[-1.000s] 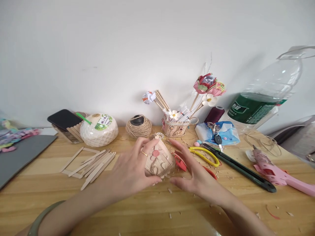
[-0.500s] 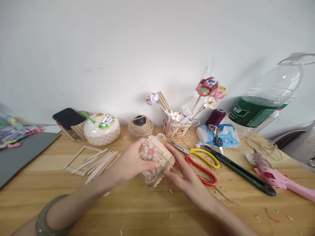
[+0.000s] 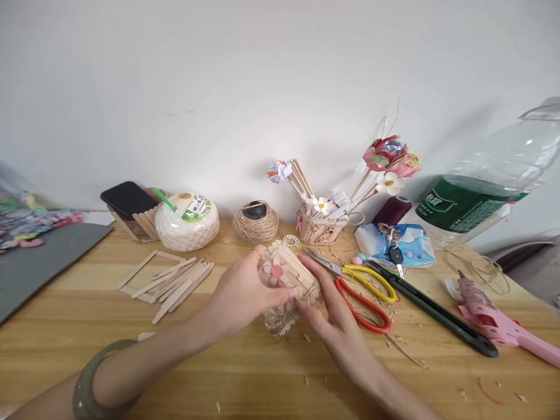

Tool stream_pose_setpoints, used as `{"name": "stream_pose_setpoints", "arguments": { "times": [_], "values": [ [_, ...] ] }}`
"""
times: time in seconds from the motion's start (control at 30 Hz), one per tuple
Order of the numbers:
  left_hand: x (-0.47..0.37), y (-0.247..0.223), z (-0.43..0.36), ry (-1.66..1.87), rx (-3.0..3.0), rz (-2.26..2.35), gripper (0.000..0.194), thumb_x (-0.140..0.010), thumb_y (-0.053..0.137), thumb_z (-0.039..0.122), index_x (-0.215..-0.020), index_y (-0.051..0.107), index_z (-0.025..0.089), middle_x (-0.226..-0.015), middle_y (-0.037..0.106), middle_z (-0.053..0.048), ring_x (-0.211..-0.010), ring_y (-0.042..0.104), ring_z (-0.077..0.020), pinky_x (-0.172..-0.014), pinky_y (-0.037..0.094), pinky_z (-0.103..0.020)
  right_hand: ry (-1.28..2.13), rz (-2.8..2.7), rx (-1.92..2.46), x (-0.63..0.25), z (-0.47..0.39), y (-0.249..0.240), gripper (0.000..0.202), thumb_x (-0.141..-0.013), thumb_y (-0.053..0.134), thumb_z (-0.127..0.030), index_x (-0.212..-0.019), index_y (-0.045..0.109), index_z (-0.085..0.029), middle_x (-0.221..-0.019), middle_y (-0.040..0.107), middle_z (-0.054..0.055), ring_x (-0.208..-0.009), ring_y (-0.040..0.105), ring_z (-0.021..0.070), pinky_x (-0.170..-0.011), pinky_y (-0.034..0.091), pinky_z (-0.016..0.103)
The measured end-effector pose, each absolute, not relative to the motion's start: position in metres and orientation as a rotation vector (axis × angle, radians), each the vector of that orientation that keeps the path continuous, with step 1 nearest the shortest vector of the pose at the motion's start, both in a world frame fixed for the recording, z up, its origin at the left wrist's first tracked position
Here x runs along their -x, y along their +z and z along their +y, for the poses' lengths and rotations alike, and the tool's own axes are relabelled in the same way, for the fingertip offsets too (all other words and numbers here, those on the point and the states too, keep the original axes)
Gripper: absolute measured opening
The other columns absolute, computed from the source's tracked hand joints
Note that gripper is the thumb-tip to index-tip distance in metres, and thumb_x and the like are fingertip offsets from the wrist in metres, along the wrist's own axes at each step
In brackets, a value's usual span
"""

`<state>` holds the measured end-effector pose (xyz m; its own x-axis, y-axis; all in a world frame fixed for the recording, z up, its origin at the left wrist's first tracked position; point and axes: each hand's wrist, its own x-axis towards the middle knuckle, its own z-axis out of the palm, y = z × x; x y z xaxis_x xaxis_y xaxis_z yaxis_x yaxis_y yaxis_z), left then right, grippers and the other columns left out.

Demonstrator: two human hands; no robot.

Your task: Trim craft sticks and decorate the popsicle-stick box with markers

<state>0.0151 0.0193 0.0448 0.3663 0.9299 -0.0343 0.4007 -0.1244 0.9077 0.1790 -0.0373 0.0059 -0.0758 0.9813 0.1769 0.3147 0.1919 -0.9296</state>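
Between both hands is a small box of wooden craft sticks point(image 3: 283, 256), tilted, with scalloped edges, twine and flower ornaments on its face. My left hand point(image 3: 245, 291) grips its left side, the thumb lying across the front below a pink-centred flower point(image 3: 276, 272). On the right side, my right hand point(image 3: 330, 318) holds the box with its fingers along the edge and its thumb near the front. Part of the box is hidden behind the fingers. Just right of it lie scissors point(image 3: 336, 269) with one yellow and one red handle.
Loose craft sticks point(image 3: 186, 286) lie to the left. Behind stand a white coconut point(image 3: 188, 227), a twine ball point(image 3: 256, 224) and a decorated stick basket point(image 3: 321, 230) with paper flowers. To the right are a dark green long tool point(image 3: 446, 315), a pink glue gun point(image 3: 494, 324) and a large bottle point(image 3: 472, 198).
The view has shifted slightly, so most things sit further right. My right thumb has moved up onto the front of the box, near my left thumb. Both hands still hold the box.
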Motion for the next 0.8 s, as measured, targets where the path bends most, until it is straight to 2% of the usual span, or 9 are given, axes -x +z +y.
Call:
{"name": "stream_pose_setpoints", "arguments": {
  "times": [0.23,0.6,0.8],
  "values": [
    [-0.015,0.040,0.017,0.763,-1.758,1.184,0.041,-0.062,0.072,0.034,-0.097,0.056,0.021,-0.089,0.071,-0.005,-0.084,0.066,-0.0250,-0.071,0.052,-0.037,0.938,-1.527,1.273,-0.176,-0.040,0.005,0.047,-0.087,0.047,-0.034,-0.132,0.032,-0.028,-0.143,0.035,0.005,-0.133,0.029,0.0234,-0.111,0.022,0.047],
    [-0.018,0.044,0.014,0.756,-1.753,1.223,0.038,-0.063,0.070,0.029,-0.098,0.056,0.021,-0.089,0.071,-0.004,-0.085,0.066,-0.0246,-0.070,0.052,-0.036,0.954,-1.512,1.275,-0.175,-0.042,0.004,0.047,-0.088,0.045,-0.034,-0.132,0.031,-0.029,-0.145,0.031,0.003,-0.135,0.025,0.0225,-0.112,0.018,0.045],
    [-0.012,0.040,0.018,0.722,-1.761,1.165,0.047,-0.062,0.073,0.034,-0.104,0.054,0.022,-0.092,0.070,-0.005,-0.084,0.066,-0.0254,-0.070,0.052,-0.037,0.969,-1.507,1.209,-0.185,-0.040,0.009,0.049,-0.087,0.050,-0.037,-0.133,0.031,-0.033,-0.143,0.032,0.002,-0.135,0.023,0.0234,-0.111,0.020,0.048]
  ]
}}
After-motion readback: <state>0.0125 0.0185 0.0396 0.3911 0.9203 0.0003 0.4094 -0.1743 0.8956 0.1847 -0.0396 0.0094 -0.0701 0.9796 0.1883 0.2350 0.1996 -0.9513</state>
